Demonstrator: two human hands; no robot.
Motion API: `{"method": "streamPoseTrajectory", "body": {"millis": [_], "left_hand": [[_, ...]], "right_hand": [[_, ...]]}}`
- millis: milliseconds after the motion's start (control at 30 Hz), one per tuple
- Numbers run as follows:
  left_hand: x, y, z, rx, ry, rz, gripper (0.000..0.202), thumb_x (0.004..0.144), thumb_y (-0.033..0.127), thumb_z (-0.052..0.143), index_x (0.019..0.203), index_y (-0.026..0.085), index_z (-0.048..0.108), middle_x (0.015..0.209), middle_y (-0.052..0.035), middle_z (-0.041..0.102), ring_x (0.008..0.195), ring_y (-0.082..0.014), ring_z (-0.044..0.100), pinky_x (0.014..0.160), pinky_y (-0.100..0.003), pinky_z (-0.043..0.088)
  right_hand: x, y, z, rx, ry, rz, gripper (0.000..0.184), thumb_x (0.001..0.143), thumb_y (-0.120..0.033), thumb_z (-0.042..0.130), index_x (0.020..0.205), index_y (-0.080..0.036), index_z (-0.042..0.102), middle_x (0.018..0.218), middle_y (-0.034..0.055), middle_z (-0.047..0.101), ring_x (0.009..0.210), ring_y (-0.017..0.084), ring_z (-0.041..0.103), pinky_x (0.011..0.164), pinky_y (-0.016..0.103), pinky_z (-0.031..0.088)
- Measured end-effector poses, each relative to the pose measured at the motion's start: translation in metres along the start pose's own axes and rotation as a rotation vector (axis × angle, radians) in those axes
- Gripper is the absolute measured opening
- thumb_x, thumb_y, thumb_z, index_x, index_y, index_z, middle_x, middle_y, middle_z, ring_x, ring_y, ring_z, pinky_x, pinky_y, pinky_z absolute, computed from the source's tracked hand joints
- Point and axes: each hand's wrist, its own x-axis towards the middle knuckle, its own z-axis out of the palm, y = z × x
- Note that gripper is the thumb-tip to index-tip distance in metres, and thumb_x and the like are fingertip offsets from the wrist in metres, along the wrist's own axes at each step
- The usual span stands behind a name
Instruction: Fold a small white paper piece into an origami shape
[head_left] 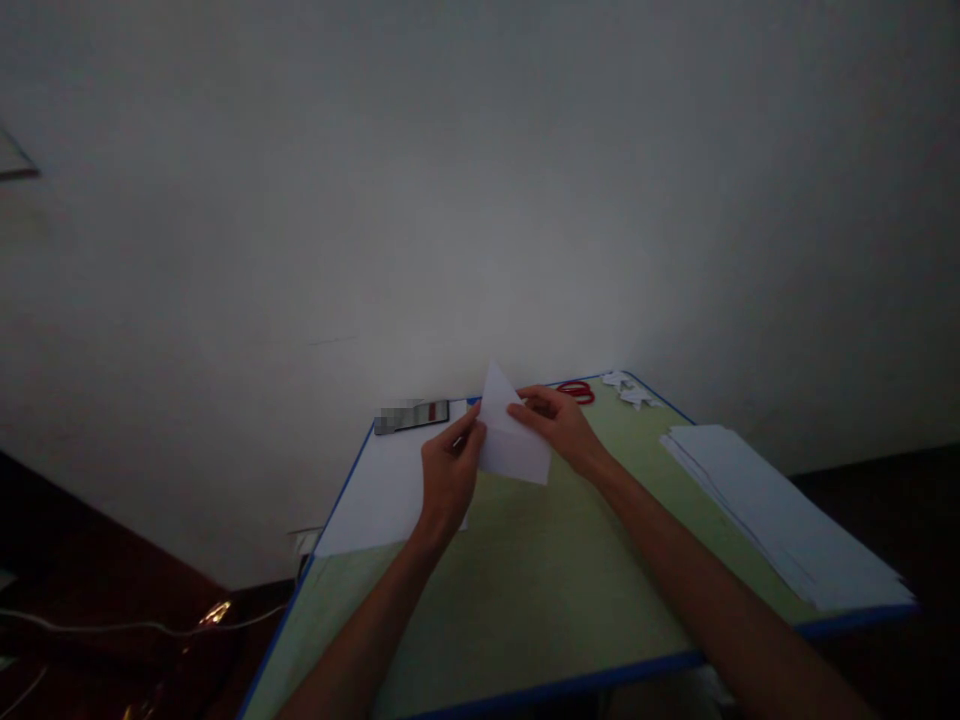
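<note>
A folded sheet of white paper [514, 450], pointed at its top, is held up above the table between both hands. My left hand [452, 465] pinches its left edge between thumb and fingers. On the opposite edge, the thumb of my right hand [559, 425] lies on the near face while the fingers go behind. Just past my right hand are scissors with red handles [576, 392], their blades hidden by the hand and paper.
The green table [555, 590] has blue edging and stands against a pale wall. A white sheet [375, 500] lies at left with a phone [412, 416] at its far end. At right are a stack of paper [780, 515] and paper scraps [634, 393].
</note>
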Motion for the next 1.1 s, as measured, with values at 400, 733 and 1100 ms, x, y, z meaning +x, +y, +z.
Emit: {"method": "streamPoseTrajectory", "body": {"millis": [400,733,1100], "left_hand": [[0.003,-0.009,0.0,-0.046,0.001,0.005,0.039,0.074,0.037,0.081,0.109,0.019,0.077,0.104,-0.011,0.078,0.095,-0.0256,0.073,0.084,-0.037,0.059],[-0.004,-0.003,0.001,-0.035,-0.151,-0.017,0.032,0.074,0.035,0.08,0.102,0.019,0.08,0.1,-0.0108,0.078,0.091,-0.0277,0.074,0.082,-0.037,0.059],[-0.004,-0.004,0.002,0.067,-0.201,0.029,0.029,0.08,0.03,0.075,0.107,0.02,0.078,0.106,-0.0089,0.077,0.099,-0.0269,0.073,0.089,-0.037,0.057]], "right_hand": [[-0.002,-0.003,0.003,0.091,-0.028,0.001,0.031,0.07,-0.042,0.081,0.088,-0.02,0.067,0.09,0.0037,0.075,0.08,0.019,0.069,0.074,0.031,0.053],[-0.006,-0.014,0.001,0.118,-0.132,0.136,0.038,0.063,-0.041,0.085,0.088,-0.016,0.071,0.082,0.0028,0.072,0.07,0.017,0.063,0.063,0.028,0.048],[-0.001,-0.01,0.004,0.111,0.054,0.094,0.04,0.071,-0.054,0.077,0.074,-0.015,0.071,0.066,0.0,0.062,0.057,0.012,0.049,0.053,0.025,0.034]]}}
